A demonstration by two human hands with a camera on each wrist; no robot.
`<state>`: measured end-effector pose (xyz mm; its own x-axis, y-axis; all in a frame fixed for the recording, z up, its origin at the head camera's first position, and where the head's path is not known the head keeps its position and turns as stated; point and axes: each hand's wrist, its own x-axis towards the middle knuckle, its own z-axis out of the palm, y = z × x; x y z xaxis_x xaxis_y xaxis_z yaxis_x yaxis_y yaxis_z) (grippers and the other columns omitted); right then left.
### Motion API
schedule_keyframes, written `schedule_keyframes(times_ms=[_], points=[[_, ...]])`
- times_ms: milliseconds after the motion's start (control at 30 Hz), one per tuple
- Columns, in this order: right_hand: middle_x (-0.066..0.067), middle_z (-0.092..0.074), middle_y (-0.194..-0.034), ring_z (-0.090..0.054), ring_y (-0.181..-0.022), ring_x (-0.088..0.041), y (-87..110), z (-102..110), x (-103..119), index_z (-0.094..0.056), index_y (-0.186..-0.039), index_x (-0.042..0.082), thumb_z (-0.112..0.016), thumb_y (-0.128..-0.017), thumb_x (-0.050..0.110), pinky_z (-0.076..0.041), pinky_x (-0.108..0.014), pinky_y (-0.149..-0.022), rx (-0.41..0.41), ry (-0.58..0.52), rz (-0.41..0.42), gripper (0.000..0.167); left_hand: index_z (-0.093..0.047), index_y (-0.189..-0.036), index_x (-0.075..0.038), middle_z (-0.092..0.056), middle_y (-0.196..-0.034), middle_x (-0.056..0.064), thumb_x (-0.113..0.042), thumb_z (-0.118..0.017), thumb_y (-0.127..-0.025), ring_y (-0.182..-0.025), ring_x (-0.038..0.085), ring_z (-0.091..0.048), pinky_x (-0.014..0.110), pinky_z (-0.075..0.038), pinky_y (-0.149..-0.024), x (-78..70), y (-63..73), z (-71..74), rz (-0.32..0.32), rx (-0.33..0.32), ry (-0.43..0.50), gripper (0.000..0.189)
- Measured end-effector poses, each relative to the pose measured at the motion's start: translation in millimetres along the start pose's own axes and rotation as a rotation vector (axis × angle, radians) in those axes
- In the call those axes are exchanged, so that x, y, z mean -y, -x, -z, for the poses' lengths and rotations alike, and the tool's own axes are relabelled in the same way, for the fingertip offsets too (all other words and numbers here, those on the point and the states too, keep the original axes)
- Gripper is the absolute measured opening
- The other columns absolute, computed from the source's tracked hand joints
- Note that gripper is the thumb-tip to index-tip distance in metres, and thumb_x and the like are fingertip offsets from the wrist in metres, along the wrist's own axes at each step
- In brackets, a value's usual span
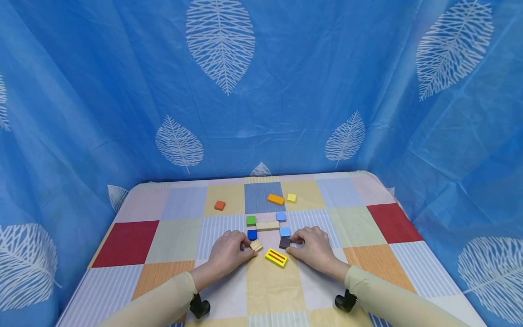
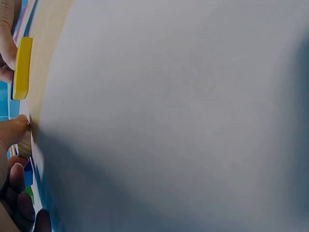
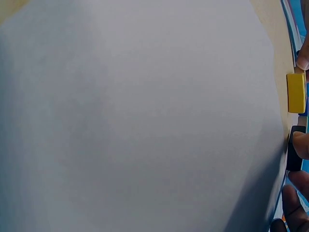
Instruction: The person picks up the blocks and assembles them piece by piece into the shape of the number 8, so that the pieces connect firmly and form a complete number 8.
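Observation:
My left hand (image 1: 229,250) pinches a small ribbed natural-wood block (image 1: 256,245) between thumb and fingers; the left wrist view catches the same wood block (image 2: 24,144) at its edge. On the other side, my right hand (image 1: 313,248) pinches a black block (image 1: 284,243), also visible as a black block (image 3: 293,162) in the right wrist view. A yellow block with red stripes (image 1: 276,258) lies between the hands, nearer the body. Just beyond the wood block is a dark blue block (image 1: 252,235), and a light blue block (image 1: 284,232) sits beyond the black one.
A long plain wooden block (image 1: 267,226) lies crosswise between a green block (image 1: 251,221) and another light blue block (image 1: 281,216). Farther back are a red-orange block (image 1: 219,205), an orange block (image 1: 275,199) and a pale yellow block (image 1: 291,198). Blue curtains (image 1: 286,113) surround the patchwork-covered table (image 1: 171,240).

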<state>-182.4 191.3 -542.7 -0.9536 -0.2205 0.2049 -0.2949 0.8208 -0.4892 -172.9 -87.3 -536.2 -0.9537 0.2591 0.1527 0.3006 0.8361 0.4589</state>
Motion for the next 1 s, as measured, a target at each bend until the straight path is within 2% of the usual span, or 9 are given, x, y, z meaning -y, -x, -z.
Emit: schedule_keyframes(times_ms=[1000], points=[[0.013,-0.059,-0.084,-0.047,-0.086,-0.013,-0.8,-2.0,-0.6,-0.075,-0.091,0.027,-0.088,-0.077,0.04,-0.036,-0.045,-0.085,0.001,-0.003,-0.014,0.023,-0.072,-0.088,-0.021,-0.049,-0.073,-0.012,-0.044,-0.086,-0.081,-0.071,0.011,-0.043,0.027,-0.034,-0.061,0.2,0.1,0.5,0.006,0.015,0.015,0.028]])
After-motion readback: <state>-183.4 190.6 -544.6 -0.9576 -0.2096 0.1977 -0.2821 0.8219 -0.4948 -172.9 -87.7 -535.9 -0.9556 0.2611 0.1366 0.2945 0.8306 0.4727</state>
